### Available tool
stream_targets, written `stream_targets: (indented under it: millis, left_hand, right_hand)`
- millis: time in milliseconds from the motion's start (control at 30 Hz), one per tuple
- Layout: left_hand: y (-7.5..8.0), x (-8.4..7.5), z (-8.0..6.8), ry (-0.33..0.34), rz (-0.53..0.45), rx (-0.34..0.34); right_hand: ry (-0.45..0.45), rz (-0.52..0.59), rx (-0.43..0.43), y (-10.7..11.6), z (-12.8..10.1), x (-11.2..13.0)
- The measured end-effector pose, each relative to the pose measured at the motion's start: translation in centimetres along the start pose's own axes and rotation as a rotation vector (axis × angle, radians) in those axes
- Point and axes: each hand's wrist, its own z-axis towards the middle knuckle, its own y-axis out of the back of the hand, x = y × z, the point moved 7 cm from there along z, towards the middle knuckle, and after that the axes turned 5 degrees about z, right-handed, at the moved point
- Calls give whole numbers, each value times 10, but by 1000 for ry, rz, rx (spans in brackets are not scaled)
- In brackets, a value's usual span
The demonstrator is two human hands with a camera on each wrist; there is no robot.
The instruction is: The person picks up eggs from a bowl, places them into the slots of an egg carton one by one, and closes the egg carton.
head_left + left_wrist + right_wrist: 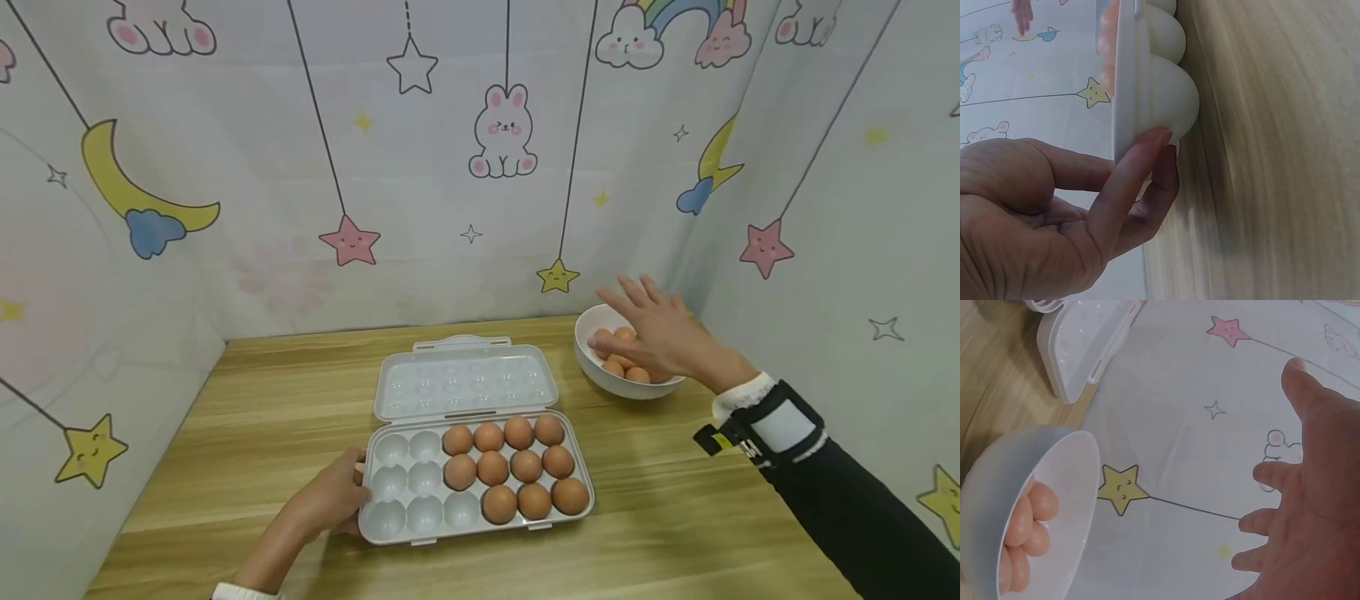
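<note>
Lining wood-grain table (675, 517): cartoon star/moon backdrop walls (247, 167), 3 sides.

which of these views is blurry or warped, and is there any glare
Head view: sharp, but the wide lens bends the wooden table edges; soft, even light, no glare. Left wrist view: the wood grain is smeared by blur, while the left hand and white plastic egg tray are clearer. Right wrist view: the right hand is close and soft, the white bowl mildly bright.
</note>
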Motion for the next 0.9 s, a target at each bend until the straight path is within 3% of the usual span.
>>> stream_targets:
  millis: [367, 600, 800, 900]
  left_hand:
    - [0, 1, 0, -1, 1, -14]
    - [1, 0, -1, 0, 0, -11]
    - [0, 0, -2, 7, 4, -12]
    - [0, 0, -1, 3, 4, -12]
  right_hand:
    - [-66, 57, 84, -32, 27, -45]
    - [-98, 171, 138, -58, 44, -61]
    - [-246, 314, 201, -86, 53, -78]
    - [-333, 445, 204, -99, 55, -87]
